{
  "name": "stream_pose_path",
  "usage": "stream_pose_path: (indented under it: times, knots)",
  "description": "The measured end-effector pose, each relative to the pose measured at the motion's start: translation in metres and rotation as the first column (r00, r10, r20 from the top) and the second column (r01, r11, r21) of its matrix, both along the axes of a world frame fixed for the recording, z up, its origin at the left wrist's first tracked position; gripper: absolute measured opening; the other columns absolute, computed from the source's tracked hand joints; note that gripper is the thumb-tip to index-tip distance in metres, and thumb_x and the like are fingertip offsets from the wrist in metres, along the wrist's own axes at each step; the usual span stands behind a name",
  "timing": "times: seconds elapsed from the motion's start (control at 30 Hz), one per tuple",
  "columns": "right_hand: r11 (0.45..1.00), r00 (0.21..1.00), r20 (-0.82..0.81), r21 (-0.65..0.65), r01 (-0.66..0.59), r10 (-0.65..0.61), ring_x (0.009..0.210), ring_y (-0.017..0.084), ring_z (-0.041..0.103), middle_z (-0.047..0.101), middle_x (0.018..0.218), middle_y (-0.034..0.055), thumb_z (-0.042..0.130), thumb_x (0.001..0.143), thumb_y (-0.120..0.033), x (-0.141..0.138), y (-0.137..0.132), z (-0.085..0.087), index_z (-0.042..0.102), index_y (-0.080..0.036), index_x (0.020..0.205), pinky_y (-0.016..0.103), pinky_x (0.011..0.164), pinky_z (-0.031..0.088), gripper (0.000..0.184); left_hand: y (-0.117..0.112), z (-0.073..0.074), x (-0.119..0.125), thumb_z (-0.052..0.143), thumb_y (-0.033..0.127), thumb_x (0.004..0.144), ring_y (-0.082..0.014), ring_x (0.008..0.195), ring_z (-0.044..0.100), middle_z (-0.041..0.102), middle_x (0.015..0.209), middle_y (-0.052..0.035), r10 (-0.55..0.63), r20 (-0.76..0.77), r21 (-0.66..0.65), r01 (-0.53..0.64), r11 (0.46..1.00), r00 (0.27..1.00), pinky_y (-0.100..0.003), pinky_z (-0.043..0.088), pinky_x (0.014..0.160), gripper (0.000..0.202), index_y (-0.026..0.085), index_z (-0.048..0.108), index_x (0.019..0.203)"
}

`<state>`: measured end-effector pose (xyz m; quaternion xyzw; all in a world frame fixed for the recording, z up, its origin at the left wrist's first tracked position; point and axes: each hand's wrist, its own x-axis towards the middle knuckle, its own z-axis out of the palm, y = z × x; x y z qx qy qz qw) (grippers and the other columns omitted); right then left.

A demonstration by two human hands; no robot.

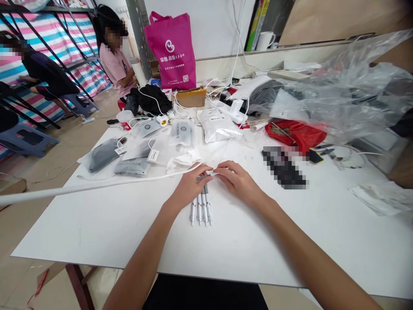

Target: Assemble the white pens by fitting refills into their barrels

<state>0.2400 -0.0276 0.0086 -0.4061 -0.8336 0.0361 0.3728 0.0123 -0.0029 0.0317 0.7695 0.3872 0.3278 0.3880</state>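
Observation:
Several white pens with grey grips [201, 209] lie side by side on the white table [129, 224], tips toward me. My left hand [190, 183] and my right hand [237, 178] meet at the pens' far ends. Both hands have their fingers pinched together around the grey ends, and a small white piece sits between the fingertips. A white cable [97, 185] runs from the left edge of the table up to my left hand.
Plastic pouches [180, 133] and grey bagged items [103, 155] lie behind the hands. A pink bag [172, 49], a red packet [297, 133] and crumpled clear plastic [351, 90] crowd the back and right. Two people sit at the far left.

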Motion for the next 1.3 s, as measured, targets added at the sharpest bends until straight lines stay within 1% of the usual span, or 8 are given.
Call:
stream_pose_path:
  times: [0.2,0.3,0.43,0.63,0.8,0.93,1.1,1.3]
  knots:
    - [0.996,0.999,-0.043,-0.091,-0.022,0.018,0.108,0.025,0.068,0.063,0.123,0.0137,0.049,0.109,-0.024,-0.002,-0.002,0.0,0.062,-0.025,0.129,0.042,0.092,0.06,0.023,0.006,-0.017,0.001,0.067,0.025,0.102,-0.0222,0.114,0.068,0.069,0.122,-0.009,0.032,0.054,0.26,-0.045,0.965,0.998,-0.035,0.056,0.095,0.011,0.022,0.076,0.107]
    - [0.994,0.998,-0.06,-0.108,-0.01,0.003,0.105,0.024,0.068,0.063,0.12,0.0127,0.048,0.11,-0.024,-0.003,-0.001,-0.001,0.061,-0.025,0.128,0.04,0.089,0.06,0.022,0.005,-0.018,0.003,0.064,0.025,0.104,-0.0213,0.112,0.068,0.069,0.118,-0.0091,0.024,0.069,0.31,-0.045,0.95,0.997,-0.036,0.055,0.097,0.013,0.021,0.076,0.107]
    - [0.995,0.998,-0.057,-0.098,-0.001,-0.005,0.102,0.023,0.069,0.064,0.119,0.0125,0.045,0.111,-0.025,-0.003,-0.002,0.001,0.062,-0.026,0.125,0.039,0.086,0.06,0.022,0.004,-0.016,0.004,0.062,0.031,0.106,-0.0211,0.108,0.069,0.072,0.113,-0.0079,0.033,0.066,0.316,-0.052,0.947,0.997,-0.036,0.055,0.097,0.018,0.023,0.078,0.106]
    - [0.993,0.999,-0.041,-0.121,-0.003,-0.002,0.099,0.024,0.069,0.065,0.118,0.0129,0.044,0.111,-0.026,-0.006,-0.004,0.003,0.059,-0.024,0.128,0.039,0.086,0.06,0.023,0.006,-0.021,0.0,0.066,0.036,0.104,-0.0189,0.089,0.07,0.076,0.097,-0.005,0.095,-0.027,0.345,-0.08,0.935,0.995,-0.035,0.055,0.09,0.022,0.025,0.081,0.115]
    - [0.99,0.997,-0.06,-0.137,0.035,-0.044,0.086,0.02,0.066,0.063,0.115,0.0115,0.047,0.11,-0.027,-0.005,-0.002,-0.002,0.06,-0.023,0.121,0.037,0.077,0.058,0.018,0.007,-0.024,0.001,0.061,0.034,0.107,-0.0187,0.092,0.069,0.074,0.102,-0.007,0.025,-0.009,0.393,-0.02,0.919,1.0,-0.035,0.054,0.092,0.027,0.024,0.079,0.124]
    - [0.991,0.998,-0.053,-0.128,0.034,-0.041,0.09,0.022,0.067,0.066,0.109,0.0106,0.046,0.111,-0.028,-0.003,-0.001,-0.001,0.063,-0.023,0.119,0.037,0.08,0.056,0.019,0.008,-0.024,0.002,0.049,0.026,0.111,-0.0193,0.099,0.068,0.073,0.108,-0.0094,-0.025,-0.032,0.422,0.036,0.906,0.999,-0.036,0.053,0.094,0.034,0.023,0.074,0.134]
    - [0.987,0.999,-0.03,-0.155,0.029,-0.034,0.087,0.022,0.067,0.068,0.112,0.0108,0.049,0.111,-0.032,-0.003,-0.003,0.001,0.062,-0.023,0.124,0.037,0.078,0.056,0.021,0.007,-0.024,0.003,0.053,0.024,0.109,-0.0191,0.097,0.07,0.075,0.106,-0.0082,0.007,0.018,0.436,-0.014,0.9,1.0,-0.037,0.053,0.095,0.03,0.024,0.078,0.124]
    - [0.985,0.999,0.015,-0.17,0.034,-0.032,0.086,0.022,0.067,0.068,0.101,0.009,0.044,0.112,-0.032,-0.004,-0.003,0.003,0.062,-0.023,0.118,0.036,0.077,0.054,0.021,0.003,-0.021,0.006,0.057,0.023,0.107,-0.0195,0.096,0.072,0.079,0.105,-0.0054,0.068,0.022,0.422,-0.07,0.904,0.997,-0.041,0.05,0.103,0.025,0.026,0.08,0.116]
